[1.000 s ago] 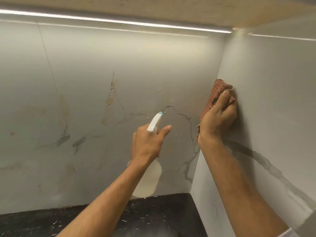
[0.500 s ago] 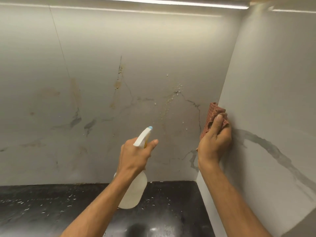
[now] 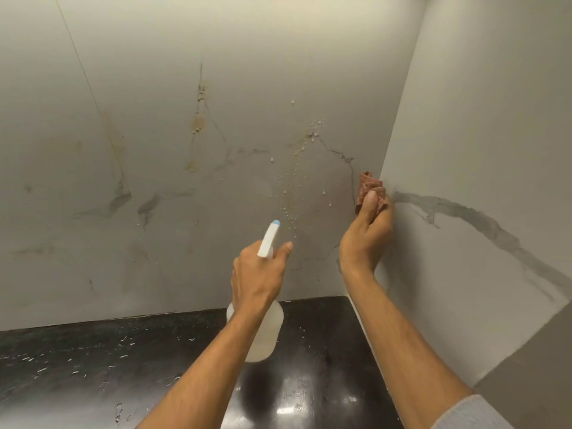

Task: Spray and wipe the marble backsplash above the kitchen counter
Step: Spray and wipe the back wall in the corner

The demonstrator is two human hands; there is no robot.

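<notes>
left grip [image 3: 258, 274] on spray bottle [image 3: 263, 329], nozzle [image 3: 275, 223] up-right

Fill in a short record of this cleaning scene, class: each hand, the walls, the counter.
left hand: grips a translucent plastic spray bottle, blue-tipped nozzle aimed at the back wall
right hand: presses a crumpled reddish-brown cloth into the corner
grey-veined marble backsplash: droplets on the back panel, unwiped
glossy black counter: speckled, reflecting light

One spray bottle [image 3: 263, 329], one cloth [image 3: 370, 188].
</notes>
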